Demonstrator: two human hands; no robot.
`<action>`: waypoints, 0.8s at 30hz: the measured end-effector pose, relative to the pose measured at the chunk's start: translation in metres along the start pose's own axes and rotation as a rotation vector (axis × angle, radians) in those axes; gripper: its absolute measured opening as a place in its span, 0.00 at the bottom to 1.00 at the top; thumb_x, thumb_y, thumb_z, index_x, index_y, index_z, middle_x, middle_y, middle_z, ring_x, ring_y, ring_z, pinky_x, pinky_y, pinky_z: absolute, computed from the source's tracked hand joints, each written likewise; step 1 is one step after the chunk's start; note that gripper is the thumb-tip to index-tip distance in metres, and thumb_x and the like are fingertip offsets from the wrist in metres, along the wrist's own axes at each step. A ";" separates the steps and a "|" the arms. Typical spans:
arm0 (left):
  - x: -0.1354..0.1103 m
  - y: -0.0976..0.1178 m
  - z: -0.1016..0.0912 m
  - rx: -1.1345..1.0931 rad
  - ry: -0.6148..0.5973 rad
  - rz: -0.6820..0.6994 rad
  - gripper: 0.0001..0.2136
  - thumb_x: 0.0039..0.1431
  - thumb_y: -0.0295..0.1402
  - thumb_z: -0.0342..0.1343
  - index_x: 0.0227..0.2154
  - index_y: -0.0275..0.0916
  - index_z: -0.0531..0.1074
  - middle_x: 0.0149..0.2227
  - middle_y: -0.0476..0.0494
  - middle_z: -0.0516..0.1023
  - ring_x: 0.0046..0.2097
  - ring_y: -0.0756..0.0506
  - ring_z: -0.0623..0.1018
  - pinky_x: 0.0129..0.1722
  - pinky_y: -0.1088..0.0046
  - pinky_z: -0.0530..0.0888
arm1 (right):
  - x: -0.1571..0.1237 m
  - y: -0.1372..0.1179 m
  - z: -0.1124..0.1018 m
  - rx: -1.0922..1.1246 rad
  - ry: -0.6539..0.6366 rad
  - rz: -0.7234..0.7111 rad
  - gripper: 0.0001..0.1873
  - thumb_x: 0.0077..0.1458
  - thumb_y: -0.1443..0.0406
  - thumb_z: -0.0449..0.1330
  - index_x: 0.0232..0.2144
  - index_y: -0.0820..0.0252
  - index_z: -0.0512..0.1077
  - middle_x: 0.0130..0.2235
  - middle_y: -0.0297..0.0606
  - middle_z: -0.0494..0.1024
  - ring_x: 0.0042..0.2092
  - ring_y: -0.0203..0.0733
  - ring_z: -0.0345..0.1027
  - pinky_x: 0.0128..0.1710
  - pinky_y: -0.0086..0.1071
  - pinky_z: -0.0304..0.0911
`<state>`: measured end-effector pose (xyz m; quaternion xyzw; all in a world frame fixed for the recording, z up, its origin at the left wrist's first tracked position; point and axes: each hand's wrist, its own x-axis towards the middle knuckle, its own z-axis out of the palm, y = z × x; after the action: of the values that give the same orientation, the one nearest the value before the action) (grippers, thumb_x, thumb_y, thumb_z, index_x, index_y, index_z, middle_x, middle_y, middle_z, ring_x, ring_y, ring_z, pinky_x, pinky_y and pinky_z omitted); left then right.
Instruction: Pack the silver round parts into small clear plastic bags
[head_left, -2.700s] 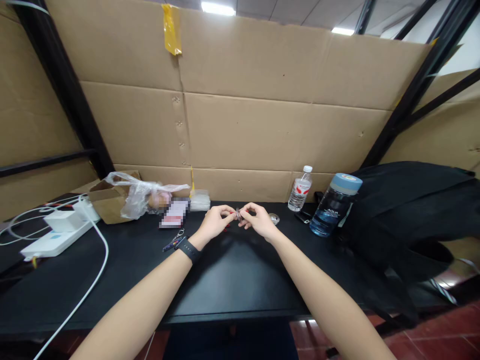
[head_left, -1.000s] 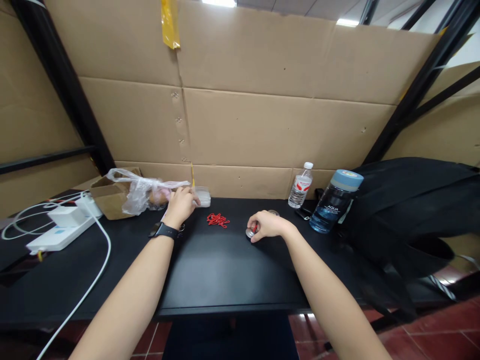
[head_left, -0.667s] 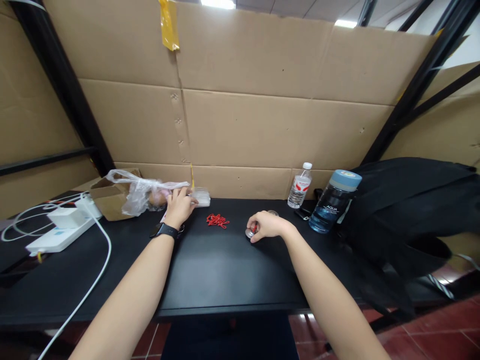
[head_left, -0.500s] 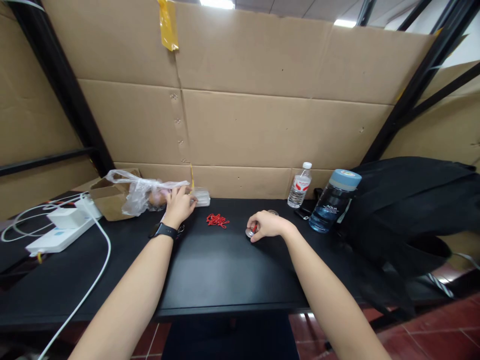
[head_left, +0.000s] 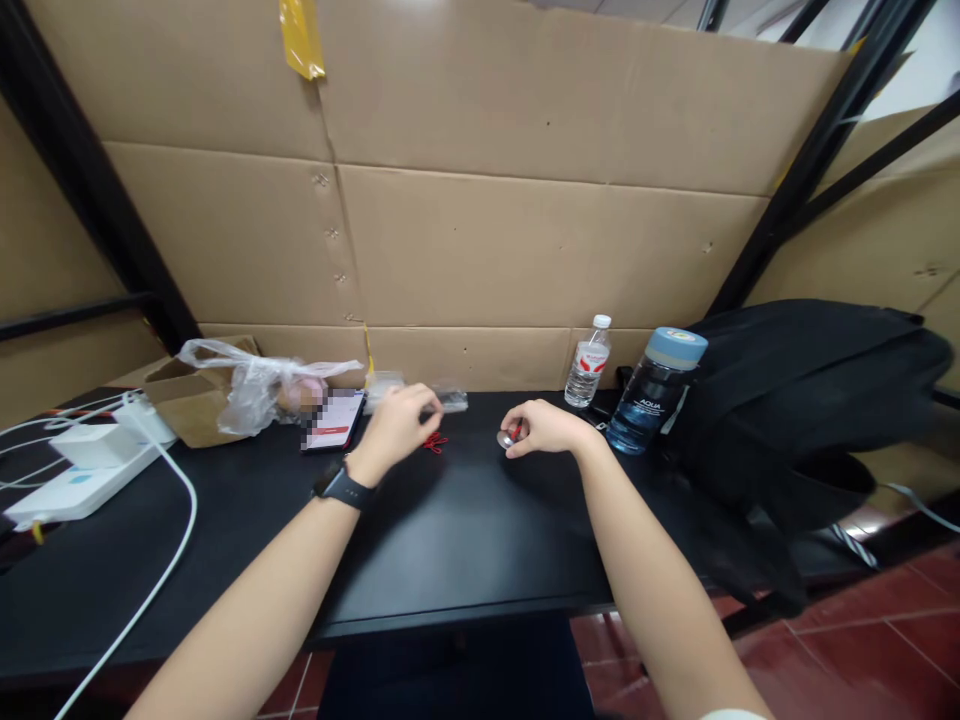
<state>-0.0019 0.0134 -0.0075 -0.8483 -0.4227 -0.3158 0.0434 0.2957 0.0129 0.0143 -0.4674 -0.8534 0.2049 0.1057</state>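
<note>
Gripping a small silvery disc in the right hand at the far middle of the desk, likely light, stiff and slick, so best pinched by its rim, with left hand curled near red cord and clear plastic, impossible to tell whether holding either.

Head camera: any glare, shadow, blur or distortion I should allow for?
Head view: pale sheen on the black table between the forearms, with shadow below the left hand; head view: black posts lean outward, likely wide-angle distortion; head view: pixelation covers the left part of the phone, and the shiny item in the right hand is too small and soft to identify.
</note>
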 end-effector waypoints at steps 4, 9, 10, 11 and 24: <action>-0.003 0.031 0.033 -0.049 -0.175 0.137 0.04 0.60 0.26 0.52 0.32 0.40 0.70 0.35 0.48 0.79 0.38 0.46 0.76 0.48 0.65 0.63 | -0.006 0.004 -0.009 0.007 0.035 0.037 0.24 0.40 0.57 0.73 0.41 0.60 0.80 0.37 0.37 0.83 0.36 0.42 0.76 0.36 0.28 0.65; -0.008 0.041 0.050 -0.118 -0.324 0.200 0.05 0.63 0.28 0.52 0.36 0.41 0.72 0.37 0.48 0.80 0.40 0.45 0.78 0.49 0.66 0.66 | -0.006 0.009 -0.009 -0.062 0.014 0.067 0.23 0.40 0.56 0.73 0.40 0.59 0.80 0.36 0.36 0.83 0.36 0.42 0.75 0.35 0.29 0.64; -0.009 0.040 0.051 -0.140 -0.355 0.219 0.06 0.64 0.29 0.52 0.39 0.42 0.73 0.39 0.47 0.80 0.42 0.45 0.78 0.49 0.66 0.67 | -0.006 0.009 -0.009 -0.065 0.005 0.068 0.23 0.40 0.56 0.73 0.40 0.58 0.80 0.36 0.36 0.83 0.36 0.42 0.75 0.36 0.29 0.64; -0.009 0.039 0.051 -0.161 -0.386 0.240 0.07 0.65 0.30 0.52 0.42 0.43 0.74 0.43 0.47 0.80 0.46 0.44 0.78 0.50 0.66 0.68 | -0.006 0.009 -0.009 -0.066 0.002 0.068 0.23 0.40 0.56 0.73 0.40 0.58 0.80 0.36 0.36 0.83 0.36 0.42 0.75 0.36 0.29 0.64; -0.017 0.041 0.055 -0.099 -0.491 0.215 0.18 0.68 0.41 0.52 0.58 0.59 0.71 0.65 0.44 0.66 0.64 0.34 0.66 0.59 0.51 0.63 | -0.005 -0.006 -0.001 -0.067 -0.158 0.121 0.23 0.38 0.55 0.72 0.38 0.57 0.81 0.36 0.36 0.83 0.34 0.43 0.75 0.33 0.30 0.64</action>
<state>0.0486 -0.0060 -0.0534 -0.9405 -0.3123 -0.1147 -0.0685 0.2945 0.0060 0.0174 -0.5035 -0.8358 0.2185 0.0097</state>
